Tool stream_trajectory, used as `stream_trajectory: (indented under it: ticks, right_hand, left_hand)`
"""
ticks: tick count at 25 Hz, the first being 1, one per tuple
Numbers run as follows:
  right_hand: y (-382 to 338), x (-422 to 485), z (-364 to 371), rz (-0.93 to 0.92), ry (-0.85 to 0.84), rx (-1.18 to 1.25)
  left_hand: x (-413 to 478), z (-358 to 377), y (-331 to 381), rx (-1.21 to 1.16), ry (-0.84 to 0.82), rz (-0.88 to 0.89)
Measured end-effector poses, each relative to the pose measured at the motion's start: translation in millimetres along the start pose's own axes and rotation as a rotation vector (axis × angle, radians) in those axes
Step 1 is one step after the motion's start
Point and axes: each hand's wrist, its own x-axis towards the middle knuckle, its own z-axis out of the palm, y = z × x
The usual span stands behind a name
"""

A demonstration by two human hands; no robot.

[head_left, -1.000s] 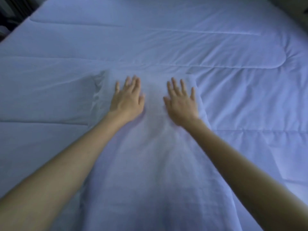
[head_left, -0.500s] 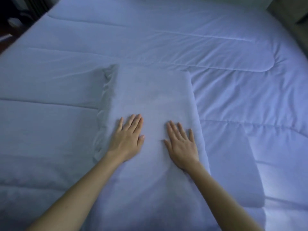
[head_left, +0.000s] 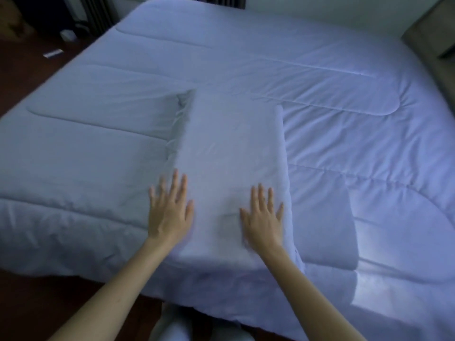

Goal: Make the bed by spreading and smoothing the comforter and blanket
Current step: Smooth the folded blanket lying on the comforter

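A: Closest to the camera, what's there?

B: Two bare forearms reach up from the bottom edge. Between them, low down, is a bit of pale clothing (head_left: pixel 172 326) over the dark floor (head_left: pixel 29 299).

A: And the hands?

B: The left hand (head_left: pixel 170 212) lies flat, palm down, fingers spread and holding nothing. It sits at the left edge of a folded blanket (head_left: pixel 234 148), partly on it and partly on the comforter beside it. The right hand (head_left: pixel 263 217) is also flat and spread, gripping nothing, resting on the blanket near its right edge. Both are somewhat blurred.

A: Where does the blanket lie?

B: It is a long folded strip on top of the comforter (head_left: pixel 344 94), running from the near edge of the bed away toward the middle. Its near end reaches the bed's edge just below the hands; its far end stops about midway across. The left side shows bunched folds; the right side is a straighter edge.

A: The comforter itself?

B: Pale, quilted in long stitched channels, spread over the whole bed and hanging over the near edge. There is a brighter patch of light on it at the lower right.

A: Farther back?

B: A dark floor at the left with a small white object (head_left: pixel 67 35) I cannot identify, and a brownish piece of furniture (head_left: pixel 433 40) at the upper right.
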Motion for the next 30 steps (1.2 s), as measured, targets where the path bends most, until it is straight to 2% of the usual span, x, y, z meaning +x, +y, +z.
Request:
stream_trajectory:
  ticks: [2, 3, 4, 5, 6, 8, 10, 12, 14, 16, 21, 23, 26, 30]
  right_hand:
    - [0.6, -25.9, 13.8, -0.411, -0.029, -0.089]
    - [9.5, -40.7, 20.3, -0.527, -0.060, -0.131]
    - [19.3, -49.4, 18.0, -0.508, -0.116, -0.132]
    - [31.6, -50.0, 16.6, -0.390, -0.114, -0.084]
    - [42.6, -44.8, 19.3, -0.223, -0.068, -0.046]
    - [51.9, -28.8, 13.2, 0.130, -0.055, 0.085]
    - [59.8, -10.0, 6.0, 0.336, -0.069, 0.466]
    - [65.4, 0.1, -2.7, 0.476, -0.110, 0.954]
    - [67.7, -2.8, -10.5, 0.590, -0.242, 1.206]
    - [69.8, -4.1, -13.8, 0.639, -0.336, 1.256]
    - [74.6, 10.9, -18.7, 0.708, -0.587, 1.260]
    - [82.5, 15.5, -24.5, 0.701, -0.690, 1.245]
    - [99.6, 20.0, -44.0, 0.632, -0.672, 1.269]
    - [137.9, 18.5, -63.8, 0.557, -0.621, 1.326]
  left_hand:
    - [-24.3, 15.6, 7.1, 0.044, -0.017, 0.363]
    - [-34.7, 19.2, 3.9, 0.061, -0.068, 0.425]
    - [-41.3, 20.9, -3.5, 0.046, -0.123, 0.356]
    - [-44.1, 22.6, -12.8, -0.001, -0.136, 0.201]
    - [-43.0, 23.6, -20.4, -0.035, -0.131, 0.015]
    - [-30.6, 17.8, -33.5, -0.117, -0.226, -0.317]
    - [-9.9, 15.1, -39.7, -0.369, -0.279, -0.472]
    - [5.6, 7.4, -35.5, -0.793, -0.306, -0.529]
    - [8.1, 9.8, -32.5, -1.130, -0.366, -0.627]
    - [7.9, 16.5, -36.9, -1.299, -0.448, -0.706]
    - [32.4, 36.8, -60.6, -1.344, -0.666, -0.681]
    - [40.5, 33.2, -52.0, -1.381, -0.658, -0.641]
    - [31.0, 27.9, -23.7, -1.431, -0.672, -0.620]
    - [9.0, 36.4, 18.4, -1.426, -0.655, -0.681]
